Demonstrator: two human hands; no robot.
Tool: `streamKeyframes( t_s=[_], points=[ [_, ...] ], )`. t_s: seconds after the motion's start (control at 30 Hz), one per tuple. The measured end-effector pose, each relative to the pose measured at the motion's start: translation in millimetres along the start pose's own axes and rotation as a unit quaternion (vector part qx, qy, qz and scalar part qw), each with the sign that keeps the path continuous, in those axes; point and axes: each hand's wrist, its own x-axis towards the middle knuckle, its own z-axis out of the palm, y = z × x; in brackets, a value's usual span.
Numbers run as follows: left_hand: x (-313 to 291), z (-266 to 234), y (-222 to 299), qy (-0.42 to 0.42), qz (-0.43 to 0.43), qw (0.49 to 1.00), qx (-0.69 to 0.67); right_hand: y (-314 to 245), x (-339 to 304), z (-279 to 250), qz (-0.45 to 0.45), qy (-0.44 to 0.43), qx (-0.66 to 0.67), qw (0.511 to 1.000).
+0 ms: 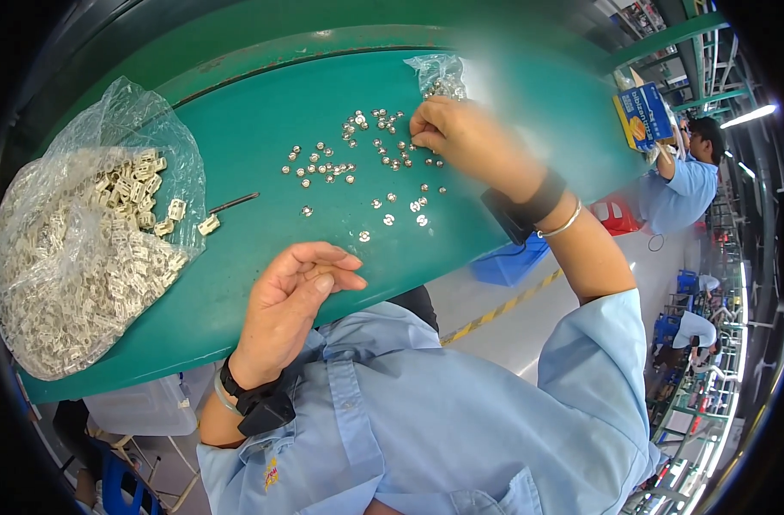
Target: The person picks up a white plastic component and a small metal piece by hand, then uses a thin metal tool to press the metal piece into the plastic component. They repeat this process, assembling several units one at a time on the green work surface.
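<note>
My left hand [290, 296] hovers over the near edge of the green table, its fingers loosely bent and the thumb apart from the fingertips; I see nothing in it. My right hand [460, 136] reaches to the far side, beside the scattered small round metal parts [383, 142]. Its fingers are drawn together and pointing down at them; whatever they may hold is hidden. Just beyond that hand, a small clear plastic bag [443, 77] contains more metal parts. A few of the metal pieces lie spread out nearer to my left hand.
A large clear bag of cream plastic parts [83, 266] covers the table's left end. Beside it lie a loose cream part [208, 225] and a dark thin rod-like tool [235, 202]. A blue bin [510, 263] stands below on the right; a co-worker [679, 193] is beyond.
</note>
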Motion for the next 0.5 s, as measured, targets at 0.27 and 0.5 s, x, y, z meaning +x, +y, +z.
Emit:
streamKeyframes(
  t_s=[0.27,0.5],
  points=[
    [-0.2,0.3,-0.3,0.000,-0.001,1.000,0.001,0.8,-10.3,-9.0,0.078,-0.024,0.110,0.991],
    [0.4,1.0,0.7,0.002,-0.002,1.000,0.002,-3.9,-13.1,-2.8,0.001,0.021,0.017,1.000]
  ],
)
